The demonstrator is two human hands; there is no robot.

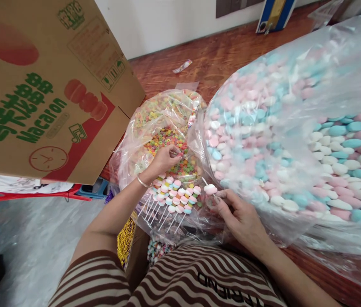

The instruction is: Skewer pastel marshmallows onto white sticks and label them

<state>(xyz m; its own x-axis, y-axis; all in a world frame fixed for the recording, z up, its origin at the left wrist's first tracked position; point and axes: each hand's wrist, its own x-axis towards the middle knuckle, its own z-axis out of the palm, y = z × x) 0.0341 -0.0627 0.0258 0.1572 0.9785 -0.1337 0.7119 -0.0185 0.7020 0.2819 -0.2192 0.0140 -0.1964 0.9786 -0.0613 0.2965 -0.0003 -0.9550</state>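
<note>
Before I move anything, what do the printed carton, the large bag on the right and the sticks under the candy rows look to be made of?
The carton looks like matte brown cardboard, with flat printed panels and crisp folds. The large bag seems thin, glossy clear plastic: it wrinkles and glares. The sticks are white and slim, plastic or paper; I can't tell which.

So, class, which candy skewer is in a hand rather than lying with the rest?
The skewer in the right hand: it is held to the right of the row of skewers lying side by side.
</note>
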